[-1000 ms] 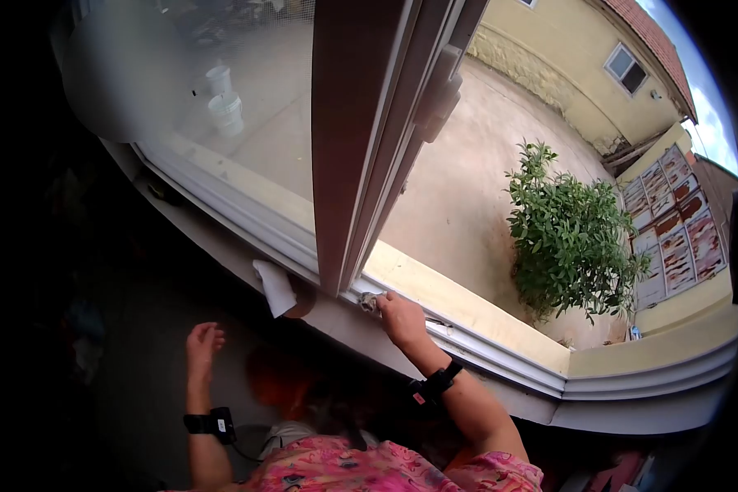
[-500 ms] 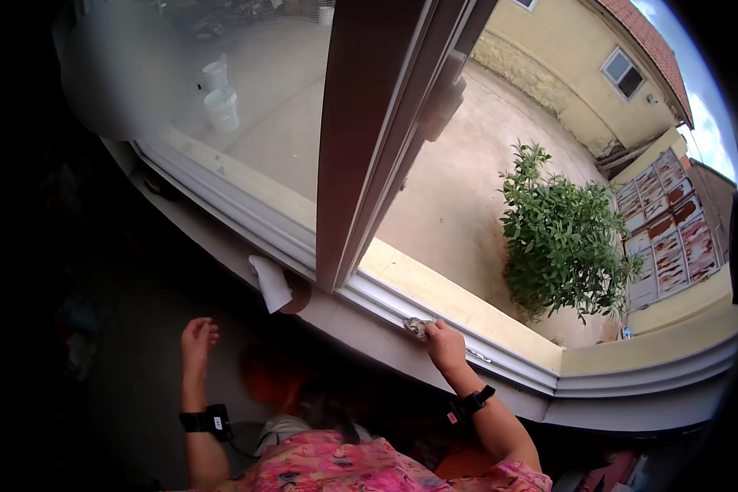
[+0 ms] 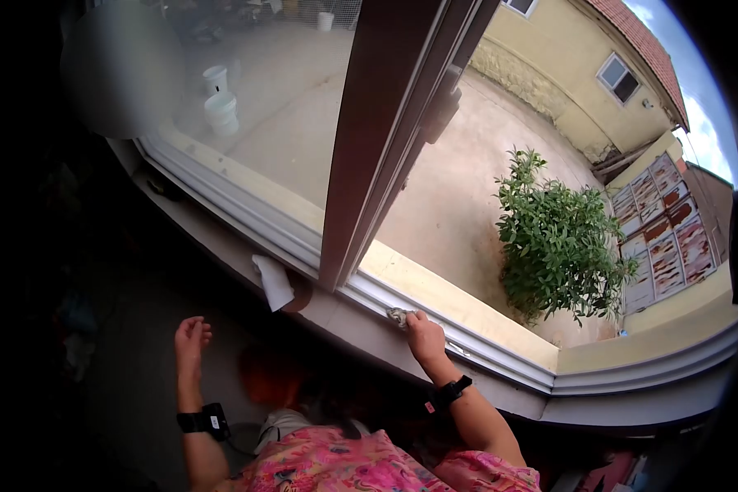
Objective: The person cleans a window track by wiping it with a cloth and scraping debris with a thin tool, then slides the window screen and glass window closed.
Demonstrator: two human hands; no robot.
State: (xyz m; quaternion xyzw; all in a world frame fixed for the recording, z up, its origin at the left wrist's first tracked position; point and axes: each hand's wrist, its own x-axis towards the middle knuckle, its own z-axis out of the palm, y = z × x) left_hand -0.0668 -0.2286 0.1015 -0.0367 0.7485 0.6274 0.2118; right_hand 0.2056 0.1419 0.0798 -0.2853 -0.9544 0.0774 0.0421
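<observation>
Here, the right hand (image 3: 424, 332) pinches a crumpled grey wad (image 3: 397, 316) at the window track (image 3: 508, 364), bunched presumably to fit that narrow space; the left hand (image 3: 192, 334), loosely curled and apparently empty, hangs off the sill (image 3: 353, 324), where a white roll (image 3: 273, 284) rests.

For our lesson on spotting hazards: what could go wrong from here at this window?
The crumpled wad in the right hand might slip outside, since the window track below it borders an open gap.
The white item near the inner edge of the sill could be knocked off by a careless sweep.
</observation>
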